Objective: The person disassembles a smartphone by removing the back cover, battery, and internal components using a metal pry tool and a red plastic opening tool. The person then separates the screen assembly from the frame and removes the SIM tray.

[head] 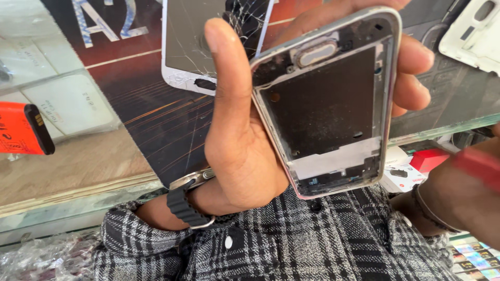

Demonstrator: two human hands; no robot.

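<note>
My left hand [239,156] holds a stripped phone frame [325,104] upright close to the camera, thumb on its left edge and fingers wrapped behind its right edge. The frame is silver-rimmed, with a dark empty inside, a white button slot at the top and a pale strip near the bottom. A black watch strap [182,205] and a plaid sleeve are on that wrist. At the right edge my right hand [458,203] is blurred and grips a red object [482,165], just apart from the frame's lower corner.
Behind the hand, a white phone front with cracked glass [192,41] lies on a dark mat on the glass counter [78,203]. An orange battery [23,127] lies at the left, a white back cover [474,34] at the top right. Small boxes [429,158] sit under the glass.
</note>
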